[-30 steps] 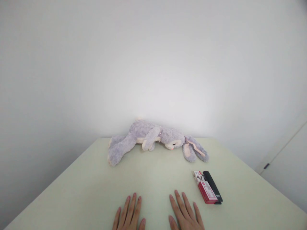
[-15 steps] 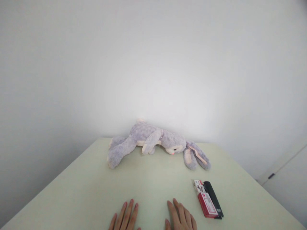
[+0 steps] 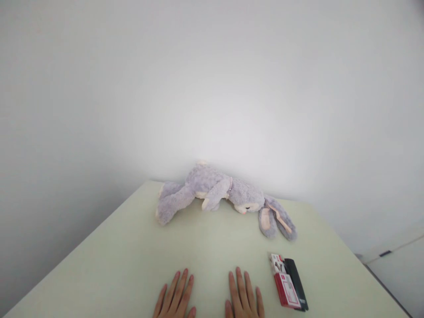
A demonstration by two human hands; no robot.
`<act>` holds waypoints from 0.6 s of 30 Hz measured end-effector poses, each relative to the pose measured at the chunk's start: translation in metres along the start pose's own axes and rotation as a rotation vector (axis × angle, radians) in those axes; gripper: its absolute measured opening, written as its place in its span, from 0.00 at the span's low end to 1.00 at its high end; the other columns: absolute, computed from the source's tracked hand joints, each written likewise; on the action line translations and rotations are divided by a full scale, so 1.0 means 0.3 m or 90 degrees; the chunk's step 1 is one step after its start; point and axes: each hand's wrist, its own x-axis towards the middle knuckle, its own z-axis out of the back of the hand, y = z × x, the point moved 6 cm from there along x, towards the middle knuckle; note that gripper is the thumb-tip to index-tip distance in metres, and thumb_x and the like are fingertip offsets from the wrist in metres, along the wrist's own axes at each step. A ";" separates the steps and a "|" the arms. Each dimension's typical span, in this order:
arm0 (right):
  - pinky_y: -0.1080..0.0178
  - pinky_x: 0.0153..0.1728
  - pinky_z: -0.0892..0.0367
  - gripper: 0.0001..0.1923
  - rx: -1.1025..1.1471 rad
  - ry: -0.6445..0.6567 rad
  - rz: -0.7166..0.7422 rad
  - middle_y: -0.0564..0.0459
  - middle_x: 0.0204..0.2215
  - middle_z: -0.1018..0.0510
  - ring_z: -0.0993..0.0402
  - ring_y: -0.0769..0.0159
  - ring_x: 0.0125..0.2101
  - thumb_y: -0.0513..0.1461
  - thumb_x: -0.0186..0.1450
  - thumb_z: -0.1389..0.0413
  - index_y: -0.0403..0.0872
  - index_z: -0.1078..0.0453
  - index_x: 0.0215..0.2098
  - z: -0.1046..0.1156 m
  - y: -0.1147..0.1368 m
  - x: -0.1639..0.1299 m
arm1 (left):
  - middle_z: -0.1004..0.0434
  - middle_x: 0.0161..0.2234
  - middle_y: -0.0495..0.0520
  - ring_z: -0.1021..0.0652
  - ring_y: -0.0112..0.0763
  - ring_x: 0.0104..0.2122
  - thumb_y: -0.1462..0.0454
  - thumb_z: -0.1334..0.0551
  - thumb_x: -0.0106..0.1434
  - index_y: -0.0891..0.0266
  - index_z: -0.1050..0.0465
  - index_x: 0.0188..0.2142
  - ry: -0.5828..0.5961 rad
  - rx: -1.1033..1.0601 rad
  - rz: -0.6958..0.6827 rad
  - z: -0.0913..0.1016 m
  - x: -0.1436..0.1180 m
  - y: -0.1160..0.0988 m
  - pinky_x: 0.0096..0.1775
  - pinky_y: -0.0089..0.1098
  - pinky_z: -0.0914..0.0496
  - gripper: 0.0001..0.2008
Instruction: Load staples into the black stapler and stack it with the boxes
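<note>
Pale green tabletop point(image 3: 115, 260) is pressed under both flat, spread, empty hands, left hand point(image 3: 175, 300) beside right hand point(image 3: 243, 299), with the red-and-black box point(image 3: 289, 288) just right of it, easily knocked off sideways, and the plush bunny point(image 3: 222, 198) laid far back.

Bare table point(image 3: 132, 260) lies open between the hands point(image 3: 243, 296) and plush rabbit point(image 3: 218, 196); a red box point(image 3: 286, 287) flanks the right.
</note>
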 end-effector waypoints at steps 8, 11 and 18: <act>0.32 0.63 0.48 0.37 0.034 -0.003 0.026 0.54 0.70 0.42 0.39 0.41 0.66 0.46 0.71 0.56 0.62 0.66 0.74 0.015 -0.015 -0.006 | 0.36 0.68 0.47 0.32 0.38 0.65 0.55 0.46 0.69 0.48 0.51 0.72 0.029 0.000 -0.031 0.047 0.014 0.004 0.63 0.40 0.42 0.33; 0.34 0.63 0.47 0.37 0.029 0.001 0.032 0.54 0.70 0.42 0.38 0.42 0.66 0.45 0.71 0.55 0.63 0.65 0.74 0.013 -0.028 -0.008 | 0.36 0.68 0.47 0.33 0.40 0.65 0.57 0.46 0.68 0.48 0.49 0.72 0.030 -0.024 0.011 0.012 -0.001 -0.008 0.63 0.43 0.42 0.33; 0.41 0.62 0.41 0.35 0.004 0.056 0.081 0.57 0.70 0.43 0.38 0.48 0.66 0.50 0.72 0.55 0.63 0.62 0.74 0.027 -0.056 -0.006 | 0.36 0.68 0.50 0.37 0.47 0.68 0.60 0.46 0.65 0.51 0.38 0.68 0.035 -0.040 0.096 -0.058 -0.033 -0.045 0.65 0.55 0.42 0.31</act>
